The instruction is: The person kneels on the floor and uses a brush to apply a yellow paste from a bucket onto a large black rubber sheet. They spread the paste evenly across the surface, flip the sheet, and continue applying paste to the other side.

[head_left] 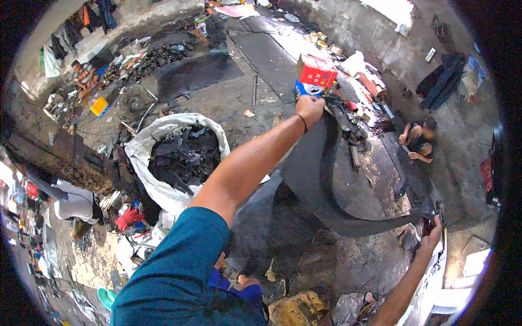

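Note:
A long, bendy black strip, rubber-like in look, hangs in a curve between my two hands. My left hand is stretched far forward, closed around the strip's upper end, with a dark band on the wrist. Just beyond that fist stands a red and blue box. At the right, my right hand has its fingers closed on the strip's other end; part of that grip is hidden. Below the strip, dark sheet material is spread over the ground in front of me.
A white sack full of black scraps stands left of my arm. Another person sits at the right, and one more at the far left. A worn yellow container lies near me. Clutter lines the wall.

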